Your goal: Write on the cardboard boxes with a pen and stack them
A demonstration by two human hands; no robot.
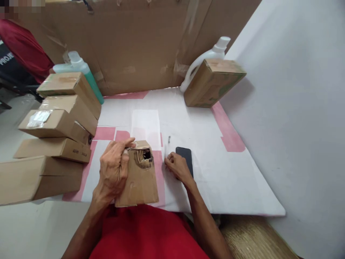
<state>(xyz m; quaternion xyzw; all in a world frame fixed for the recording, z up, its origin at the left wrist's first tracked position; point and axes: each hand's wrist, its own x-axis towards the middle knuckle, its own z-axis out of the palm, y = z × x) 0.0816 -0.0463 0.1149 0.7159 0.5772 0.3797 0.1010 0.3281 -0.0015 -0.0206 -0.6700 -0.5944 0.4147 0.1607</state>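
The left hand has its grip clamped on the left edge of a torn cardboard box, thumb across its top, near a ragged hole. The box lies flat at the near edge of the surface. The right hand rests beside it with fingers curled, fingertips down on the white sheet; whether they pinch anything I cannot tell. A black phone lies just behind that hand. Stacked cartons stand to the left.
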